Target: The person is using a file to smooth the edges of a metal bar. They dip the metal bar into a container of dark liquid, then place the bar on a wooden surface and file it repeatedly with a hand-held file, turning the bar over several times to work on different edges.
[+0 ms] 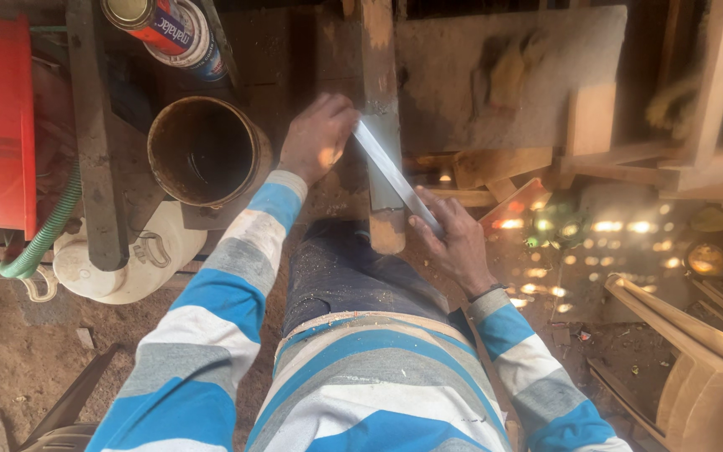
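Spanning both grips: metal strip (395, 174)

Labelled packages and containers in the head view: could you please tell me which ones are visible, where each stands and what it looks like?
Labelled tin can: top left, lying tilted above the rusty open can; cylindrical, gold lid, red, white and blue printed wrap.
Second labelled tin: right behind the first; round, white and blue wrap, mostly hidden.
No signs or screens show.

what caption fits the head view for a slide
Both hands, left hand and right hand, hold a flat metal strip across a wooden post.
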